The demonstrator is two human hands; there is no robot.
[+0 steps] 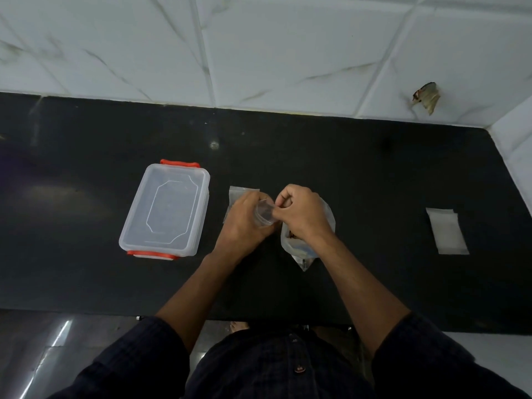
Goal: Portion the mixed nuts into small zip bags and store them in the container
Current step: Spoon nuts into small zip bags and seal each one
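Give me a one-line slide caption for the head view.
Both hands, left and right, open a small zip bag above the black counter, beside the closed container.

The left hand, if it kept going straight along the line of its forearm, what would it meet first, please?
Probably the small zip bag lying flat on the counter just beyond the left hand, whose fingers hold another clear bag. Past that the counter looks free up to the tiled wall; height above the counter is unclear.

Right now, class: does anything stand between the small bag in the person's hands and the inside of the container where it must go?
Yes. The container lies to the left of the small zip bag, with bare counter between, but its clear lid is on, so the inside is closed off.
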